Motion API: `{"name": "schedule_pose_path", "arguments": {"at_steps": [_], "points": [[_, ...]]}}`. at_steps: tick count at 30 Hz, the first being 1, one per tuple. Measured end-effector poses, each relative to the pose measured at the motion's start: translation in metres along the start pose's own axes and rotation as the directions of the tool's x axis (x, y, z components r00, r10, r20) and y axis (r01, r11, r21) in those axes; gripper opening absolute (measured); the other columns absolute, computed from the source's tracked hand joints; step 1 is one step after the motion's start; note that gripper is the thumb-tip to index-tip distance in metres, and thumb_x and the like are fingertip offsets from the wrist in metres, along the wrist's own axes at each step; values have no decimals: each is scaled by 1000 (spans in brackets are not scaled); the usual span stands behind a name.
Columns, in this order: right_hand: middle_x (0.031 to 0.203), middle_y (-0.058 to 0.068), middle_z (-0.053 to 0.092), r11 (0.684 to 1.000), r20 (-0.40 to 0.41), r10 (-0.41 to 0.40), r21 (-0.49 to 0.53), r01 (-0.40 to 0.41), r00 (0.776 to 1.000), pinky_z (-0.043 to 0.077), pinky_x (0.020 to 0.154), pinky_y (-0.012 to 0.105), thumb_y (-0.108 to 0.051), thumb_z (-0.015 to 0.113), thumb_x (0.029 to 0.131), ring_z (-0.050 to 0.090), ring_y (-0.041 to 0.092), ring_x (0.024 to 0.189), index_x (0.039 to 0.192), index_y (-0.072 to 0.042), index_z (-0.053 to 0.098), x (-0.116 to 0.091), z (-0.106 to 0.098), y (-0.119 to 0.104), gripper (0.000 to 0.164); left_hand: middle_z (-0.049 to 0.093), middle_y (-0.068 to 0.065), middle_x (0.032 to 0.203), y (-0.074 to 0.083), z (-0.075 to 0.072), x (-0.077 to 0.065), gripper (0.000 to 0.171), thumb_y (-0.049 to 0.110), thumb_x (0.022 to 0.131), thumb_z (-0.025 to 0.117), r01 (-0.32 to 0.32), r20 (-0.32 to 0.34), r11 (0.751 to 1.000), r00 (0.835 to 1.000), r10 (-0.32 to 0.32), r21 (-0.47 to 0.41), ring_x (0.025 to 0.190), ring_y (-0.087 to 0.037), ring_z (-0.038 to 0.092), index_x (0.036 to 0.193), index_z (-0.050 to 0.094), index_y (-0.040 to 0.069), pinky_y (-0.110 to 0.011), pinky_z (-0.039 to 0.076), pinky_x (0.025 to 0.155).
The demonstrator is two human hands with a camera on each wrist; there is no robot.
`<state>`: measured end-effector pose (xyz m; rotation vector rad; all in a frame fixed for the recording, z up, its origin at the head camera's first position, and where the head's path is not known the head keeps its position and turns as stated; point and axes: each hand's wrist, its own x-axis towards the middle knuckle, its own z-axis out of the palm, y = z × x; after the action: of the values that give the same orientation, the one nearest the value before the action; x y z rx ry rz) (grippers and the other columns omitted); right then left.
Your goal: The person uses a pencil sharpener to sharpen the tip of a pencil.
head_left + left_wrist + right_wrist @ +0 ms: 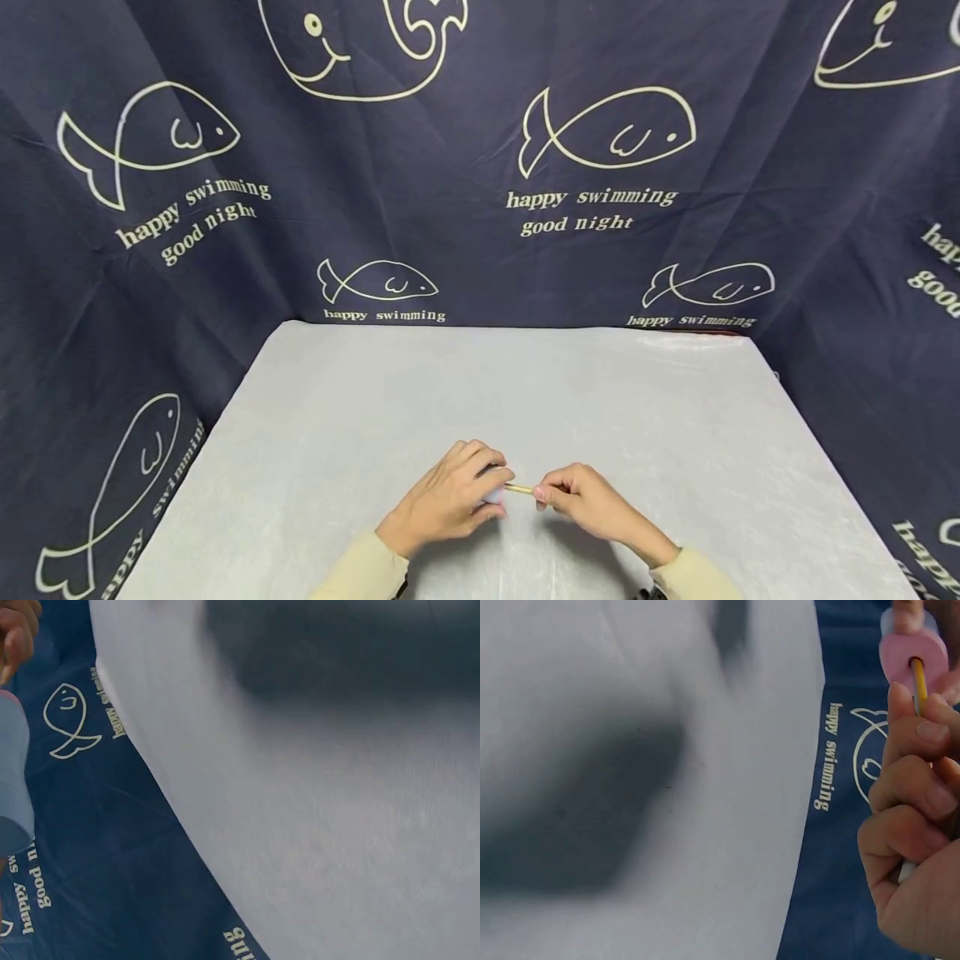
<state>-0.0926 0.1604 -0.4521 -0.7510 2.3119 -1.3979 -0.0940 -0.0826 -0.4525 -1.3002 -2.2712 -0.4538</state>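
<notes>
My left hand (448, 497) grips a light blue pencil sharpener (494, 495), its fingers curled over the top and thumb underneath. In the right wrist view the sharpener's pink face (895, 658) shows, with a round hole in it. A yellow pencil (920, 681) stands with its end inside that hole. My right hand (592, 502) pinches the pencil between thumb and forefinger, a short way from the sharpener. The other fingers curl round the pencil's length, and a pale end shows below them. At the left wrist view's edge, the sharpener's blue body (13, 772) appears partly cut off.
Both hands are held above a table with a pale grey cloth (480, 392), near its front edge. Dark blue curtains (480, 167) with fish drawings and lettering hang behind the table and on both sides. Shadows of the hands fall on the cloth.
</notes>
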Motion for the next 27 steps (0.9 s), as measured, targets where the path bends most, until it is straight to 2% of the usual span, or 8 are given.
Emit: {"name": "schedule_pose_path", "arguments": {"at_steps": [3,6,14,19,21,23,25,27], "points": [[51,-13,37,999,49,20,38,-22,999,23,39,14,-27,56,95,25,-5,42,76,-5,69,3,-6,1,31,60,2,103,-3,0,-1,44,37,69,80,-70,-32,993,997,73,96,93,-14,55,102,62,15,-26,44,81],[52,-13,36,999,20,39,-22,-39,999,23,40,15,-28,58,94,26,-4,44,76,-9,70,1,-14,2,29,61,-2,103,-10,-3,-4,44,34,68,80,-72,-66,991,995,80,116,94,-16,56,101,62,12,-29,45,83],[52,-9,39,992,-67,112,-48,-115,992,23,42,17,-26,59,94,27,-1,45,81,-10,71,-7,-32,2,24,64,-6,103,-32,-13,-15,39,33,75,75,73,-223,997,972,-68,13,94,-18,59,103,66,7,-31,43,81],[64,-4,51,995,-111,94,-30,-98,989,34,45,19,-20,57,95,38,-1,53,88,-9,70,-9,-30,2,18,64,-8,104,-31,-7,-19,46,26,67,82,140,-260,988,953,-153,-71,94,-21,61,103,65,3,-29,47,87],[75,2,57,993,-161,112,-31,-118,981,41,47,21,-17,56,95,44,2,60,93,-7,69,-10,-28,3,16,63,-10,105,-30,-5,-21,49,19,63,85,203,-274,968,932,-237,-146,95,-22,62,103,64,1,-26,48,89],[81,5,60,985,-236,154,-40,-168,959,45,50,23,-14,57,94,50,5,67,97,-4,68,-11,-26,5,15,62,-11,105,-28,-2,-23,51,12,61,86,273,-285,935,899,-332,-227,95,-22,62,104,62,1,-26,49,89],[83,6,64,968,-318,218,-49,-245,923,47,53,24,-12,60,92,54,7,69,96,-3,69,-12,-22,8,13,61,-10,105,-24,2,-26,52,7,60,87,352,-271,879,855,-442,-321,94,-22,63,105,61,1,-25,51,85],[77,3,65,942,-399,270,-80,-326,877,46,55,23,-11,65,88,56,7,66,93,-3,69,-12,-17,12,10,61,-7,105,-21,8,-28,50,4,62,87,435,-231,801,800,-553,-412,93,-20,63,105,60,3,-27,53,82]]}}
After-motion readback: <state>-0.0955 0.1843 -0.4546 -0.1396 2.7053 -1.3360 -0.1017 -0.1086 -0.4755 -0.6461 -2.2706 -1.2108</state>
